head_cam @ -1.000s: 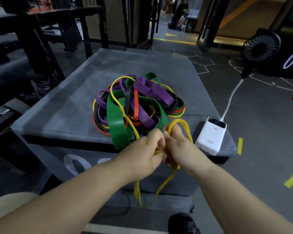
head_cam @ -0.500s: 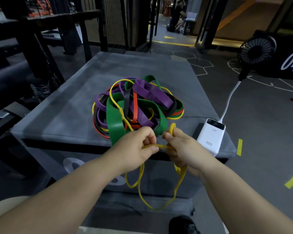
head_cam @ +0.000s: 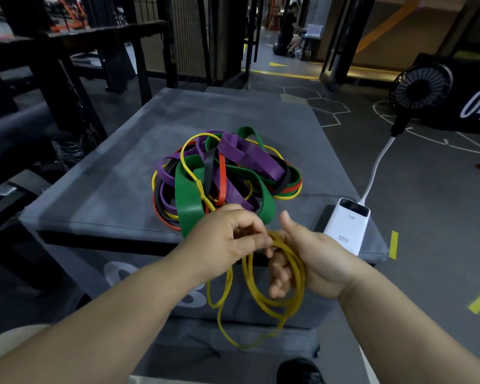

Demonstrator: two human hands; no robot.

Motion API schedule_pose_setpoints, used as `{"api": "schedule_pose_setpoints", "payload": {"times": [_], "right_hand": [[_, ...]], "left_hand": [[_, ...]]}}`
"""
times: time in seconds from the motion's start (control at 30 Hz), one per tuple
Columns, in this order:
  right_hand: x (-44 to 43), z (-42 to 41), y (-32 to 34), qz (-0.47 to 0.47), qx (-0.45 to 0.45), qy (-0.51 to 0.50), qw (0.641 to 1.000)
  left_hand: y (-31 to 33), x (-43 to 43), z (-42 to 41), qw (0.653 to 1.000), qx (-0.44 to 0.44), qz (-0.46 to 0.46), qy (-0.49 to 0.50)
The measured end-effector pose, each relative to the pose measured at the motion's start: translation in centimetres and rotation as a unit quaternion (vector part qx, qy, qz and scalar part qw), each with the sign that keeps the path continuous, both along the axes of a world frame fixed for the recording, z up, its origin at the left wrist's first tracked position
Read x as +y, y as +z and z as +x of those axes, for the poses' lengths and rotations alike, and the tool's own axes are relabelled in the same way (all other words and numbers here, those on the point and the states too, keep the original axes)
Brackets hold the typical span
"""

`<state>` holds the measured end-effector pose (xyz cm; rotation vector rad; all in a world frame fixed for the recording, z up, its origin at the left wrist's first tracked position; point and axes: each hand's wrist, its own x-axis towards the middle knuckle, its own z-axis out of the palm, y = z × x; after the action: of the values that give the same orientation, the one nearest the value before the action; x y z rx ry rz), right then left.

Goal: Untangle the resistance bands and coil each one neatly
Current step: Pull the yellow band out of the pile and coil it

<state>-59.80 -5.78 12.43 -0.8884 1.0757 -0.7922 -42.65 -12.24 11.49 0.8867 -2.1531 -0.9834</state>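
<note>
Several bands lie knotted in the tangle on the grey padded box. Just in front, the left hand pinches the thin yellow band between thumb and forefinger. The right hand serves as a spool: fingers loosely extended, thumb up, loops draped round them. This looks like coiling the first band, and next comes another even wrap. The power bank carries print too small to read; the black box at far right reads "04".

Single head-worn wide-angle view.
I see forward and down from the wearer's head: left hand and right hand close below, grey box just beyond, gym floor receding.
</note>
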Motion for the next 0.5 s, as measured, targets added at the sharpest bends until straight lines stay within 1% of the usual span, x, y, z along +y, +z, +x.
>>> {"api": "schedule_pose_setpoints", "payload": {"times": [0.03, 0.17, 0.3, 0.4, 0.47, 0.5], "right_hand": [[0.0, 0.0, -0.1, 0.001, -0.009, -0.003, 1.000], [-0.1, 0.1, -0.5, -0.001, -0.004, 0.020, 1.000], [-0.2, -0.2, -0.5, 0.026, -0.044, 0.061, 0.997], [-0.2, -0.5, -0.6, 0.037, -0.085, 0.091, 0.992], [-0.3, -0.8, -0.7, 0.034, -0.132, 0.117, 0.984], [-0.3, -1.0, -0.8, 0.026, -0.158, 0.133, 0.978]], "left_hand": [[0.0, 0.2, -0.1, 1.000, 0.013, -0.007, 0.011], [0.4, 0.7, -0.2, 0.996, 0.078, 0.024, 0.033], [0.4, 0.5, 0.0, 0.994, 0.085, -0.020, 0.072], [0.0, 0.3, -0.1, 0.994, 0.100, -0.011, 0.051], [-0.5, -0.1, -0.2, 0.997, 0.075, 0.002, 0.019], [-0.7, -0.3, -0.2, 0.998, 0.061, 0.025, -0.006]]}}
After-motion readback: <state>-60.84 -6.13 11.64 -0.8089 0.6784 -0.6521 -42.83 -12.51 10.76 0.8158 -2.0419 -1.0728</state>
